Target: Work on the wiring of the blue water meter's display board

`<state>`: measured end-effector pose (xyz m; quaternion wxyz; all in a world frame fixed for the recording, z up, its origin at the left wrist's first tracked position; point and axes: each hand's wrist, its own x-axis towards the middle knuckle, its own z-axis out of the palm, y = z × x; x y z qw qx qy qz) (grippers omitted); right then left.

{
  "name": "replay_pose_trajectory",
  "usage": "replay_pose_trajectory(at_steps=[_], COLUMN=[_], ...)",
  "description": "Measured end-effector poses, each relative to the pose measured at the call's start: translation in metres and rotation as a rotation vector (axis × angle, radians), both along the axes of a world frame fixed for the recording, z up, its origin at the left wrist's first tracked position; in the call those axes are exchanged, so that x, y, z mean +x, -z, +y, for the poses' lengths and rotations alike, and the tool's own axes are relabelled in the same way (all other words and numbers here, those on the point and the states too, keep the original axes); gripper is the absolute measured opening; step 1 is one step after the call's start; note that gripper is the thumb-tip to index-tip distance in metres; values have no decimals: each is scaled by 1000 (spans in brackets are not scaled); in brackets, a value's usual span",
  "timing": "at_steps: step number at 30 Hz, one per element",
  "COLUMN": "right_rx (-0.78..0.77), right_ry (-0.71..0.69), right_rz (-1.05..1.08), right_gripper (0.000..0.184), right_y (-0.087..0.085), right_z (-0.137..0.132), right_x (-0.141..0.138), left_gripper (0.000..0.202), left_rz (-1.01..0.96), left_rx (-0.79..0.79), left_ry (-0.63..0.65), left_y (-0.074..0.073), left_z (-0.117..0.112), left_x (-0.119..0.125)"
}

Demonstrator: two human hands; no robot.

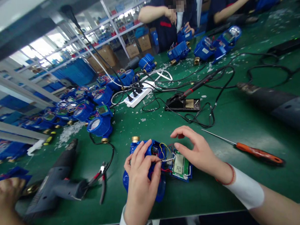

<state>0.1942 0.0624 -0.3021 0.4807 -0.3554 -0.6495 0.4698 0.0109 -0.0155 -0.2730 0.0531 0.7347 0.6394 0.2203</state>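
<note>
My left hand grips a blue water meter lying on the green mat, its fingers wrapped over the open housing, with a brass fitting at the far end. Thin yellow, red and white wires run from the housing to a green circuit board with an LCD, which lies beside the meter. My right hand hovers just above the wires, fingers curved and apart, holding nothing I can see. An orange-handled screwdriver lies to its right.
A grey heat gun and pliers lie left. Another person's hand rests at the lower left. Several blue meters, a soldering iron on its stand, a power strip and loose cables crowd the mat. Co-workers handle meters across the bench.
</note>
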Motion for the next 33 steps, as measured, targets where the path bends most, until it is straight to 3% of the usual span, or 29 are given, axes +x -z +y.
replay_pose_trajectory(at_steps=[4,7,15,24,33], right_rx=[332,384,254,82,82], right_ry=[-179,-218,-130,-183,-251], right_rz=[-91,-182,-275,-297,-298], right_gripper=[4,6,14,15,11], right_y=[-7,-6,2,4,4], right_z=[-9,-10,-6,-5,-3], right_x=[3,1,-3,-7,-4], left_gripper=[14,14,13,13,12], left_rz=[-2,-4,-8,-14,-28], left_rx=[14,26,25,42,101], left_ry=[-2,-16,-22,-19,7], left_y=[-1,-1,-2,-1,3], left_z=[-1,-1,0,0,1], left_x=[3,6,8,8,4])
